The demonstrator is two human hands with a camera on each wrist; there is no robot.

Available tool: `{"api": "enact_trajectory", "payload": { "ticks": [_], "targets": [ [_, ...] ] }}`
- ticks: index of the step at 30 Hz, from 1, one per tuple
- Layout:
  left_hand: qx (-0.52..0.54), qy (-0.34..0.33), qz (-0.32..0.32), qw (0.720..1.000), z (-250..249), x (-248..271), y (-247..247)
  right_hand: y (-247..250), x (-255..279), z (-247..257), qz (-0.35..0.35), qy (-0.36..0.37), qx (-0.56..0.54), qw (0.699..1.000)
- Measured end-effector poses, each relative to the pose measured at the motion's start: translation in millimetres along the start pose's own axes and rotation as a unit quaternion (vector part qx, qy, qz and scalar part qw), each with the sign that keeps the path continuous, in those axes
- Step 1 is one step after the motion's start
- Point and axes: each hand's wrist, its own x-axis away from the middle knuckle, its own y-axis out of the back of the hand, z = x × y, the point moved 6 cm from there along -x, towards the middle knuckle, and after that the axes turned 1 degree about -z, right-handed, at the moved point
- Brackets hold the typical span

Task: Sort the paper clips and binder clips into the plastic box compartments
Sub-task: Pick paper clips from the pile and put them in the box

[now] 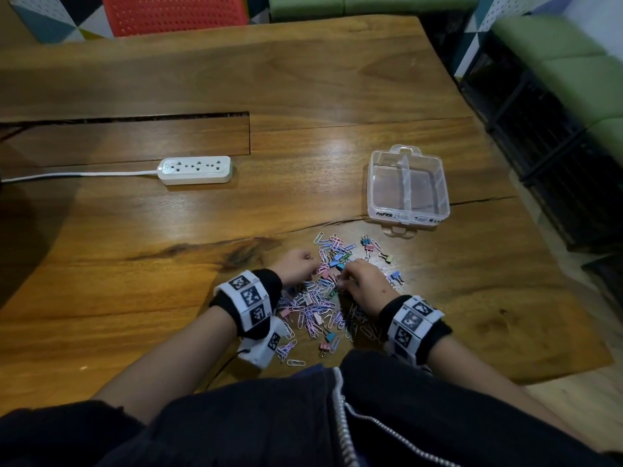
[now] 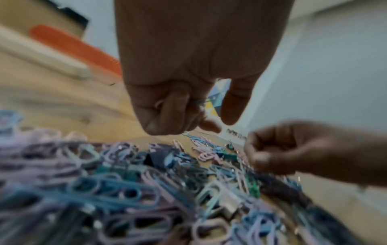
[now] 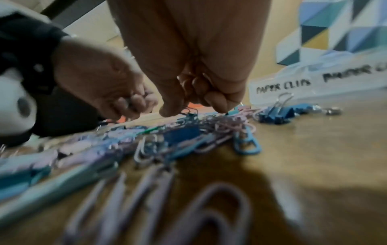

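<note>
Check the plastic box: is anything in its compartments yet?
Empty. The head view shows both compartments of the plastic box clear to the bottom, while the clips lie loose on the table.

Right hand (image 3: 188, 79) fingers curled, tips in heap of pastel wire paper clips (image 3: 188, 131); blue metal binder clip (image 3: 276, 114) beside clear labelled plastic box (image 3: 314, 82).

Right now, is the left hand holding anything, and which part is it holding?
The left hand has clips bunched inside its curled fingers; which part of them it grips cannot be told.
</note>
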Motion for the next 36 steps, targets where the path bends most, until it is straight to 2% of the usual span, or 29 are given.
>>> {"api": "enact_trajectory", "payload": {
  "ticks": [2, 4, 6, 8, 13, 16, 19, 21, 23, 25, 28, 30, 33, 35, 36],
  "targets": [
    [-0.171, -0.01, -0.025, 0.985, 0.9, 1.8, -4.1, 5.6, -0.7, -4.4, -0.026, -0.017, -0.07, 0.997],
    [-0.324, 0.001, -0.047, 0.945, 5.8, 2.6, -8.5, 11.8, -0.6, -10.5, -0.041, -0.038, -0.139, 0.989],
    [-0.392, -0.004, -0.057, 0.918, 6.2, 3.2, -14.8, 15.6, 0.0, -17.5, -0.043, -0.06, -0.216, 0.974],
    [-0.415, -0.016, -0.056, 0.908, 6.3, 2.7, -21.2, 18.3, 0.6, -24.2, -0.043, -0.08, -0.285, 0.954],
    [-0.406, -0.047, -0.027, 0.912, 3.6, 2.3, -29.8, 16.3, 3.8, -34.0, -0.007, -0.138, -0.448, 0.883],
    [-0.394, -0.051, -0.013, 0.918, 1.2, 3.2, -28.8, 12.4, 5.9, -33.6, 0.011, -0.156, -0.441, 0.884],
    [-0.322, -0.061, 0.016, 0.945, 0.9, 3.8, -24.6, 9.6, 8.0, -29.5, 0.02, -0.156, -0.401, 0.902],
    [-0.177, -0.043, 0.037, 0.983, 2.8, 4.9, -17.7, 8.6, 10.0, -25.6, 0.022, -0.136, -0.352, 0.926],
    [0.001, 0.004, 0.056, 0.998, 7.3, 6.7, -10.6, 6.5, 11.3, -20.7, 0.024, -0.1, -0.247, 0.964],
    [0.175, 0.045, 0.065, 0.981, 11.9, 8.1, -5.1, 1.6, 11.5, -13.6, 0.037, -0.061, -0.101, 0.992],
    [0.356, 0.057, 0.059, 0.931, 15.2, 9.3, 0.7, -4.6, 7.2, -3.1, 0.042, -0.022, 0.021, 0.999],
    [0.401, 0.057, 0.065, 0.912, 15.7, 11.5, 0.4, -4.8, 4.1, 0.3, 0.038, -0.03, 0.037, 0.998],
    [0.406, 0.055, 0.065, 0.91, 16.2, 13.1, -0.3, -6.3, 1.2, 3.0, 0.039, -0.029, 0.046, 0.998],
    [0.361, 0.06, 0.057, 0.929, 16.4, 11.2, -0.1, -7.7, 2.6, 5.2, 0.055, -0.022, 0.053, 0.997],
    [0.302, 0.06, 0.046, 0.95, 16.7, 9.1, 0.4, -8.5, 3.2, 5.9, 0.065, -0.019, 0.062, 0.996]
  ]
}}
